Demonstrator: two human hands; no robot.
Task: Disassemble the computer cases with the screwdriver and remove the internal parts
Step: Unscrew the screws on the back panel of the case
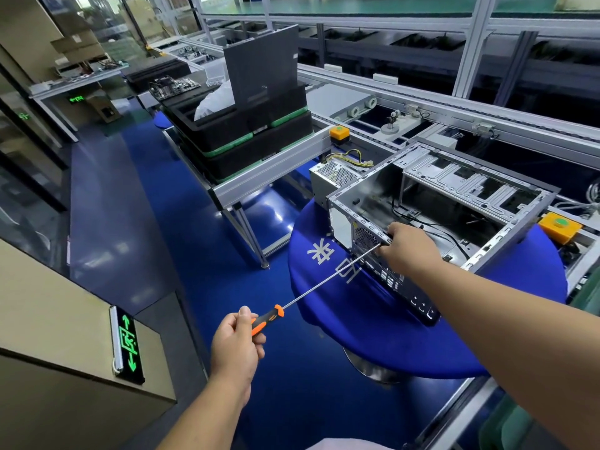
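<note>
Gripping the orange-and-black handle of a long screwdriver point(319, 283), the person's left hand point(236, 341) aimed its shaft at the rear panel of an open computer case point(431, 219). Their right hand point(408, 248) curled over that case's rear edge, beside the tip. Beneath the case lay a round blue table point(373, 323); behind it, a loose power supply point(337, 177).

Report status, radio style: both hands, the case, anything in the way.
Left hand grips screwdriver handle. Right hand at computer case rear edge, by the shaft tip. Case open, on blue cloth. No obstruction seen.
</note>
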